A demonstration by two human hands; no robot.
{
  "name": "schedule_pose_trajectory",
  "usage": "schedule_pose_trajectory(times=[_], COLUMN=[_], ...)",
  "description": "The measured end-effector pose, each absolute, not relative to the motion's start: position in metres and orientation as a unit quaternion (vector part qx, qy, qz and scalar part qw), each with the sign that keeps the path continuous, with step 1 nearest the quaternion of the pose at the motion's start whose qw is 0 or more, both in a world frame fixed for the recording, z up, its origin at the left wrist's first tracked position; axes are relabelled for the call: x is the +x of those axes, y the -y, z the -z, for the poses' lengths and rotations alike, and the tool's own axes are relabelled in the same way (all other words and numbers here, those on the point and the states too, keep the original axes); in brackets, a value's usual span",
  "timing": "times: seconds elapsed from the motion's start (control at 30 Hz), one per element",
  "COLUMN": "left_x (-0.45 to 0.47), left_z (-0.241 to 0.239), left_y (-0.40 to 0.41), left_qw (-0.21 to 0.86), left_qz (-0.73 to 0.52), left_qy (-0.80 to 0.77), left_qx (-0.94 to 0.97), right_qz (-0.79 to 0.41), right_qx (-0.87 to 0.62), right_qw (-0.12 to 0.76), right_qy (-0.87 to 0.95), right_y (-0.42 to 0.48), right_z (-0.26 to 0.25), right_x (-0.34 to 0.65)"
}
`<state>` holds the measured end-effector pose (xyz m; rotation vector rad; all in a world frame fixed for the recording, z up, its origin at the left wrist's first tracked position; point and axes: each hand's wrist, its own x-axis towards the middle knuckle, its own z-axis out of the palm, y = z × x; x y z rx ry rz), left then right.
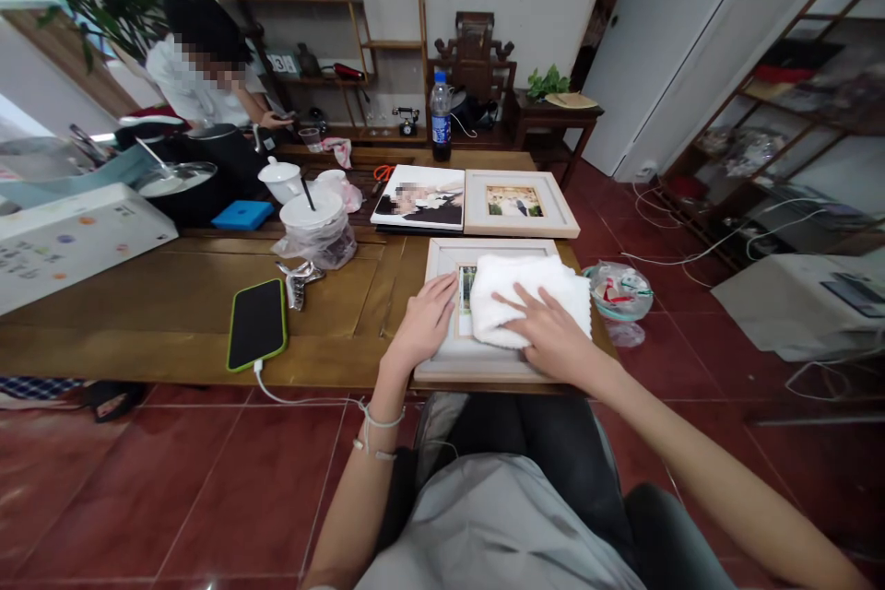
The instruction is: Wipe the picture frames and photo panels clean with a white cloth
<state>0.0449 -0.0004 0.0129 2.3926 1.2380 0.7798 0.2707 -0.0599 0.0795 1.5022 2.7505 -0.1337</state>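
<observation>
A picture frame (442,361) with a pale wooden edge lies flat at the table's front edge, right before me. Spread over much of it is a white cloth (529,281), which hides most of the photo inside. My right hand (549,324) rests on this cloth with its fingers apart, pressing it against the frame. On the frame's left side lies my left hand (425,321), fingers stretched out and holding nothing. Just behind are a second framed photo (515,201) and a photo album or print (423,196), side by side.
A phone (257,324) on a charging cable lies left. Near it stand a lidded cup with a straw (314,221), a white teacup (280,177) and a blue box (241,215). A bottle (441,115) stands behind. Another person (204,64) sits far left. A bin (619,290) stands right.
</observation>
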Motion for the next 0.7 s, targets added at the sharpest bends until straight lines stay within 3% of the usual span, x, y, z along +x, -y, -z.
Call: schedule_pose_trajectory(times=[0.2,0.33,0.7], left_x=[0.045,0.045,0.047], left_z=[-0.016,-0.016,-0.016], left_y=[0.002,0.002,0.003], left_qw=[0.176,0.176,0.171], left_qz=[-0.27,-0.272,-0.277], left_qy=[-0.437,-0.436,-0.442], left_qx=[0.84,0.84,0.836], right_qz=[-0.047,-0.074,0.094], right_qx=[0.514,0.483,0.408], right_qw=[-0.037,-0.01,0.072], right_qy=[-0.856,-0.873,-0.905], right_y=[-0.005,-0.024,0.085], right_z=[-0.071,-0.069,-0.101], right_x=[0.277,0.271,0.254])
